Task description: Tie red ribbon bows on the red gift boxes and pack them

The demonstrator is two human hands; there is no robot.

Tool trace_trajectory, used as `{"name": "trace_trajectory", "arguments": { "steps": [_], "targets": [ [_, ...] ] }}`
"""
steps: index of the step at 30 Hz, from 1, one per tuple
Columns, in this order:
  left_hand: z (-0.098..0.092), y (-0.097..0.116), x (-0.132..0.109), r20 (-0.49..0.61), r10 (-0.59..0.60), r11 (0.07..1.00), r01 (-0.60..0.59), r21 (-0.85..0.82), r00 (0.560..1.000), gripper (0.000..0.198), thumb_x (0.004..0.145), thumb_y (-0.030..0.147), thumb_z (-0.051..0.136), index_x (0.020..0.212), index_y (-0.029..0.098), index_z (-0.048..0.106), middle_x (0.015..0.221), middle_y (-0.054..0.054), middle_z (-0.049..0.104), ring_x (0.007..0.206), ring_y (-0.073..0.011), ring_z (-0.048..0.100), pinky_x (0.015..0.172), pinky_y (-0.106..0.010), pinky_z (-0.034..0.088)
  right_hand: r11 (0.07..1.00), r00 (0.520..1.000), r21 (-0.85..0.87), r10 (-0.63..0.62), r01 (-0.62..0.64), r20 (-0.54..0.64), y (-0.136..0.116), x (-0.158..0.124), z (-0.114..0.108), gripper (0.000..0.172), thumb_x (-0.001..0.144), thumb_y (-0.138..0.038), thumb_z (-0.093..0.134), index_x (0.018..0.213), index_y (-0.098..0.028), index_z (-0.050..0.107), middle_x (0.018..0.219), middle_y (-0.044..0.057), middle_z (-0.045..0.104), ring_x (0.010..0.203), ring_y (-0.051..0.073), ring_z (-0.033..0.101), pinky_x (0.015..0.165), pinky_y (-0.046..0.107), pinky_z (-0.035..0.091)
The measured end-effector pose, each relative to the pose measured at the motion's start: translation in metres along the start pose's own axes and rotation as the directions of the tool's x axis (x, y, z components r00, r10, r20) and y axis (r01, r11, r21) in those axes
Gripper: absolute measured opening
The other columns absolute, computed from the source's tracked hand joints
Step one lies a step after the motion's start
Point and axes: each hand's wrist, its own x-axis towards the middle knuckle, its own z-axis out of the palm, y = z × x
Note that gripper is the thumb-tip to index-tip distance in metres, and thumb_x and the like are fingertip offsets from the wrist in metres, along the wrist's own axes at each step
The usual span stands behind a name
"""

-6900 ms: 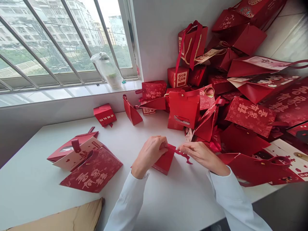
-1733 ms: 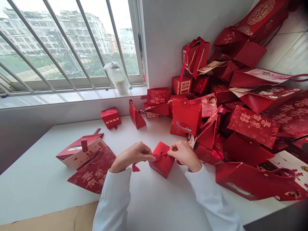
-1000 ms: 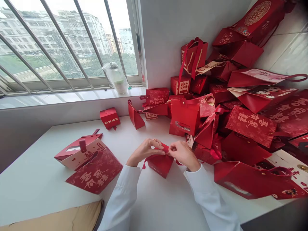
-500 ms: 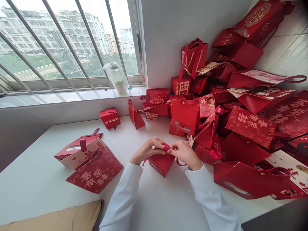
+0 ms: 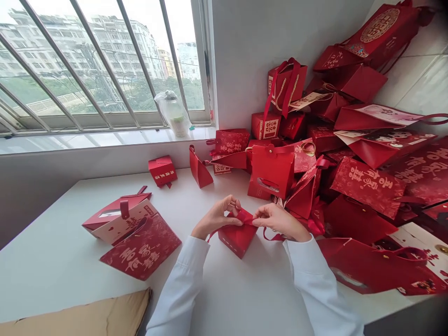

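Observation:
A small red gift box point(image 5: 237, 240) stands on the white table in front of me, with a red ribbon point(image 5: 273, 235) at its top and loose ends hanging out on both sides. At the upper left of the box my left hand point(image 5: 217, 218) pinches the ribbon between thumb and fingers. My right hand point(image 5: 282, 222) has its fingertips closed on the ribbon at the box's right side. The fingers partly cover where the ribbon crosses the lid.
A heap of red gift boxes point(image 5: 369, 184) fills the table's right side up to the wall. Two boxes point(image 5: 145, 249) lie at left, and a small red box point(image 5: 163, 171) sits near the back. Brown cardboard point(image 5: 87, 315) is at lower left. A bagged cup point(image 5: 175, 116) stands on the windowsill.
My hands have moved apart at the box top, the right one shifting outward to the right. More of the ribbon between them shows now. The view has shifted slightly.

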Motion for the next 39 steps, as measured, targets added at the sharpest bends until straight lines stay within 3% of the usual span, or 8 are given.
{"name": "trace_trajectory", "arguments": {
  "steps": [8,15,20,27,30,33,35,39],
  "targets": [
    [-0.001,0.004,-0.001,0.020,-0.032,0.999,0.031,0.040,0.999,0.033,0.067,0.027,0.076,0.087,0.017,0.051,0.075,0.002,0.058,0.073,-0.0119,0.057,0.068,-0.025,0.039,0.980,0.994,-0.182,0.062,-0.078,-0.094,-0.010,-0.004,-0.007,0.013,0.073,-0.024,0.057,0.068,-0.017,0.067,0.049,-0.005,0.049,0.046,0.009,0.044,0.050,0.022,0.031],
    [0.005,0.016,-0.004,0.011,-0.043,0.991,0.041,0.128,0.999,0.034,0.068,0.025,0.075,0.088,0.019,0.049,0.071,0.003,0.061,0.074,-0.0130,0.056,0.072,-0.026,0.036,0.864,0.954,-0.487,-0.026,-0.129,-0.300,-0.037,0.011,0.009,0.013,0.077,-0.024,0.057,0.074,-0.021,0.069,0.068,0.002,0.065,0.067,0.016,0.059,0.057,0.024,0.033],
    [0.008,0.019,-0.006,-0.019,-0.014,0.987,0.017,0.159,1.000,0.038,0.066,0.027,0.076,0.090,0.020,0.048,0.073,0.003,0.062,0.077,-0.0148,0.058,0.074,-0.027,0.037,0.807,0.955,-0.580,-0.078,-0.109,-0.288,-0.046,0.023,0.015,0.012,0.076,-0.020,0.058,0.078,-0.022,0.070,0.078,0.006,0.066,0.074,0.019,0.058,0.061,0.026,0.033],
    [0.007,0.016,-0.005,-0.027,-0.004,0.991,0.007,0.131,1.000,0.037,0.067,0.028,0.076,0.087,0.020,0.046,0.071,0.004,0.061,0.077,-0.0153,0.058,0.075,-0.028,0.038,0.721,0.965,-0.692,-0.191,0.013,-0.181,-0.051,0.019,0.003,0.016,0.078,-0.014,0.054,0.080,-0.021,0.069,0.080,0.006,0.067,0.089,0.022,0.053,0.073,0.028,0.035],
    [0.006,0.015,-0.006,-0.020,-0.024,0.997,0.026,0.075,1.000,0.034,0.069,0.027,0.074,0.088,0.020,0.047,0.070,0.003,0.060,0.078,-0.0147,0.058,0.075,-0.028,0.038,0.753,0.974,-0.657,-0.129,-0.027,-0.188,-0.052,0.011,-0.005,0.014,0.075,-0.012,0.055,0.075,-0.019,0.068,0.077,0.006,0.067,0.085,0.021,0.055,0.066,0.027,0.035],
    [0.004,0.014,-0.006,-0.049,-0.039,0.998,0.042,0.048,0.998,0.032,0.069,0.027,0.073,0.087,0.019,0.048,0.074,0.003,0.059,0.075,-0.0130,0.056,0.070,-0.026,0.037,0.834,0.985,-0.544,0.000,-0.094,-0.171,-0.048,-0.003,-0.013,0.015,0.073,-0.015,0.058,0.058,-0.018,0.061,0.054,0.003,0.061,0.061,0.016,0.055,0.056,0.025,0.033],
    [0.005,0.014,-0.005,-0.058,-0.051,0.998,0.053,0.034,0.997,0.032,0.069,0.028,0.073,0.086,0.019,0.047,0.073,0.003,0.058,0.073,-0.0124,0.055,0.068,-0.025,0.037,0.908,0.990,-0.405,0.062,-0.108,-0.126,-0.042,-0.012,-0.017,0.021,0.074,-0.024,0.059,0.054,-0.018,0.058,0.046,0.000,0.056,0.048,0.013,0.050,0.049,0.024,0.031],
    [0.008,0.015,-0.004,-0.053,-0.074,0.995,0.077,0.057,0.996,0.029,0.071,0.030,0.072,0.083,0.019,0.047,0.068,0.004,0.059,0.072,-0.0131,0.056,0.067,-0.025,0.037,0.992,0.995,-0.080,0.099,-0.100,-0.004,-0.032,-0.022,-0.019,0.033,0.075,-0.044,0.061,0.055,-0.017,0.057,0.051,-0.001,0.054,0.044,0.010,0.044,0.042,0.022,0.028]
  ]
}}
